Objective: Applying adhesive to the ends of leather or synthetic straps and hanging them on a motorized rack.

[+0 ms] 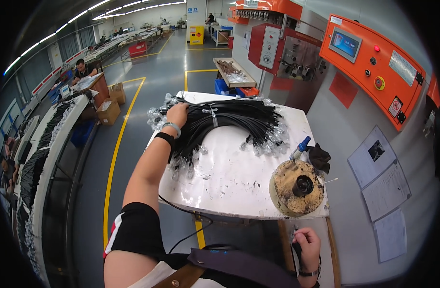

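A thick bundle of black cables [239, 111] lies curved across the white table [220, 177], tied near its middle with a clear strip. Clear plastic caps [273, 139] cover the cable ends on both sides. At the bundle's far left end, my left hand [177, 114] is closed on a black cable, its fingertips partly hidden. My right hand [307, 245] is low at the right, below the table's near edge, with its fingers pinched round a thin dark cable end [294, 233]. Another loop of black cable [201, 220] hangs off the near edge.
A stained round block [287, 192] with a black cup [303, 185] and a swab stands at the table's right, beside a blue-capped bottle [300, 146] and dark cloth [319, 158]. An orange control panel [368, 67] rises at right. A co-worker [83, 72] sits far left.
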### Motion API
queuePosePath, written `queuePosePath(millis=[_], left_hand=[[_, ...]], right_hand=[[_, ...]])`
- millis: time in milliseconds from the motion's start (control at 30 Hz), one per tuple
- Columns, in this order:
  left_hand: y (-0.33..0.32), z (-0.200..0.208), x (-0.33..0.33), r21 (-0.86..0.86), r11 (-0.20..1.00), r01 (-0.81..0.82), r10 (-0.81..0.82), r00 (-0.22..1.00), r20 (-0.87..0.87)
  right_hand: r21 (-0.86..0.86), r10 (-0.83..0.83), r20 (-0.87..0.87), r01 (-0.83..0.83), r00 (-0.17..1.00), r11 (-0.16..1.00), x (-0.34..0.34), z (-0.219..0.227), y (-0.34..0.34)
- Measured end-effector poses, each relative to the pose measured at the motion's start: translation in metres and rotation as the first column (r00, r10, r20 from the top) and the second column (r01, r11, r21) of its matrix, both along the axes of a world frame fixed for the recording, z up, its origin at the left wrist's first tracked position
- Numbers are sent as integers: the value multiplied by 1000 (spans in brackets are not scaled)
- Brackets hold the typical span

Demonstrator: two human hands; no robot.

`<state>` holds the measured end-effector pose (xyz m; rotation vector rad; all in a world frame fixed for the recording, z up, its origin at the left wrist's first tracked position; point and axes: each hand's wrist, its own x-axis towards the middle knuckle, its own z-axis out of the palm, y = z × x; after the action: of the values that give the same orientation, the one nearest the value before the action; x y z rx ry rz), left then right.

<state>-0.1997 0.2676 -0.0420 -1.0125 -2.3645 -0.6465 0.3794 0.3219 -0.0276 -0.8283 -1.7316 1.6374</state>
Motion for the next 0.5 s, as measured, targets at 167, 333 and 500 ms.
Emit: queuePosePath(millis=[167, 333, 500], left_hand=[[-27, 63, 47, 345, 921, 183, -247, 957, 152], [-86, 124, 111, 665, 655, 360, -556, 825, 101], [-170, 169, 189, 573, 691, 442, -609, 783, 130]], right_hand=[[-6, 93, -4, -93, 996, 996, -19, 2, 1], [28, 309, -6, -309, 951, 951, -58, 6, -6], [410, 370, -150, -283, 917, 867, -123, 26, -19]])
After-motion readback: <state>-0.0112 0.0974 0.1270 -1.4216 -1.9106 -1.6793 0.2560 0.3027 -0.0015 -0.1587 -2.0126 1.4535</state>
